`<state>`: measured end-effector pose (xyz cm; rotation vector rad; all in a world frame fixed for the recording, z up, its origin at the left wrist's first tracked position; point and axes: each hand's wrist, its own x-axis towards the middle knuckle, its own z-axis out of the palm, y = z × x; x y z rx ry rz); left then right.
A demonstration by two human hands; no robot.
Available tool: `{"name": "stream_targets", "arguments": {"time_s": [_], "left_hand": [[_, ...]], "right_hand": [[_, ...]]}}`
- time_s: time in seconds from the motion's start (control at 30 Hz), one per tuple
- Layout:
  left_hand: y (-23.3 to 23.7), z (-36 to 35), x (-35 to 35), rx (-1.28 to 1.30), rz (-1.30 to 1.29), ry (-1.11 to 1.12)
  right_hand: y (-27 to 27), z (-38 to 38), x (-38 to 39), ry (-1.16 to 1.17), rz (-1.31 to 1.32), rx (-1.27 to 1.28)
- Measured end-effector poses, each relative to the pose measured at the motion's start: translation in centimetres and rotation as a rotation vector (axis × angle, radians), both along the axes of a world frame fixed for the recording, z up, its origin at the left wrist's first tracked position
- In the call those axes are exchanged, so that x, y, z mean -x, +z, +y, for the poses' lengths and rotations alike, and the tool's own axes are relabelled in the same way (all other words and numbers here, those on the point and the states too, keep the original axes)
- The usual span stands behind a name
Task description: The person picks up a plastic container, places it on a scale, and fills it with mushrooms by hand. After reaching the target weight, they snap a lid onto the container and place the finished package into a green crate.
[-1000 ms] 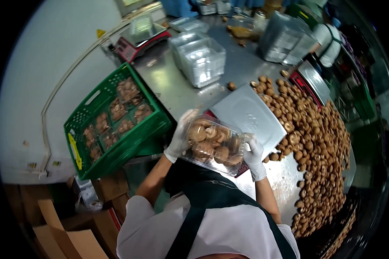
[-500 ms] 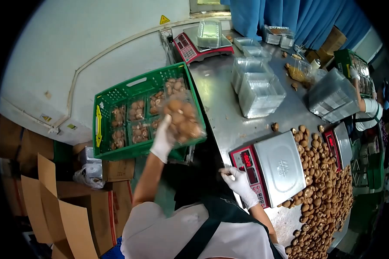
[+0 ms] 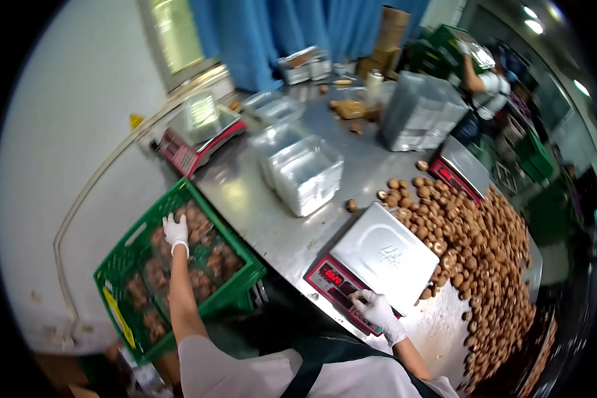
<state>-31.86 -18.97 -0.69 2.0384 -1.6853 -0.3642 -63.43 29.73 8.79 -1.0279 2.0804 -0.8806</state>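
My left hand (image 3: 176, 232), in a white glove, lies with fingers spread on a clear pack of brown mushrooms (image 3: 196, 219) at the far end of the green crate (image 3: 242, 278). Other mushroom packs (image 3: 156, 273) sit in the crate beside it. My right hand (image 3: 377, 312), also gloved, is closed over the keypad edge of a red digital scale (image 3: 388, 255). Its fingertips pinch a small mushroom, mostly hidden by the fingers. The scale's plate carries nothing, and red digits glow on its display.
Loose mushrooms (image 3: 471, 259) cover the table's right side, around a second scale (image 3: 464, 169). Stacks of clear plastic trays (image 3: 305, 172) stand mid-table. Another scale (image 3: 202, 132) bears trays at the back left. A co-worker (image 3: 491, 89) handles a green crate at the far right.
My left hand has set the mushroom pack down into the crate and its fingers have spread. My right hand has come over the scale's keypad. The view has turned to the right.
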Motion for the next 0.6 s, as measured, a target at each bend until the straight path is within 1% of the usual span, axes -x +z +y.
{"name": "stream_targets", "arguments": {"time_s": [0.07, 0.1, 0.13, 0.17, 0.2, 0.27, 0.33, 0.37, 0.4, 0.43, 0.47, 0.53, 0.6], "left_hand": [[1.5, -0.9, 6.6, 0.298, 0.238, -0.32], [4.7, 0.8, 11.1, 0.444, 0.346, -0.458], [6.5, 1.6, 14.8, 0.525, 0.399, -0.627], [8.9, 3.3, 18.2, 0.547, 0.457, -0.774], [11.6, 5.4, 21.1, 0.493, 0.465, -0.91], [13.3, 7.7, 25.8, 0.275, 0.463, -1.168], [12.9, 8.5, 29.3, 0.161, 0.208, -1.35], [13.8, 9.9, 30.0, 0.135, 0.125, -1.354], [13.2, 9.9, 30.9, 0.137, 0.122, -1.392], [12.1, 8.8, 31.7, 0.149, -0.017, -1.398], [11.6, 7.9, 32.2, 0.166, -0.156, -1.396], [12.6, 7.6, 32.4, 0.11, -0.117, -1.446], [11.2, 4.7, 32.9, -0.272, 0.013, -1.369]], "right_hand": [[-0.4, 1.3, 0.6, -0.079, -0.006, 0.062], [-0.4, 1.9, 0.7, -0.126, 0.0, 0.072], [-0.4, 2.4, 0.7, -0.178, 0.003, 0.08], [-0.4, 2.9, 0.8, -0.194, 0.01, 0.046], [-0.2, 3.5, 0.9, -0.207, 0.014, 0.013], [0.6, 4.4, 0.8, -0.252, 0.066, 0.009], [0.7, 5.8, 0.7, -0.303, 0.099, 0.001], [0.9, 6.6, 0.6, -0.343, 0.096, 0.007], [1.2, 7.5, 0.4, -0.406, 0.034, -0.004], [1.4, 8.5, 0.2, -0.465, -0.029, -0.014], [1.0, 9.5, 0.1, -0.496, -0.034, -0.009], [-0.4, 11.8, -0.3, -0.587, 0.013, 0.073], [-0.7, 13.5, -0.6, -0.665, 0.007, 0.055]]}}
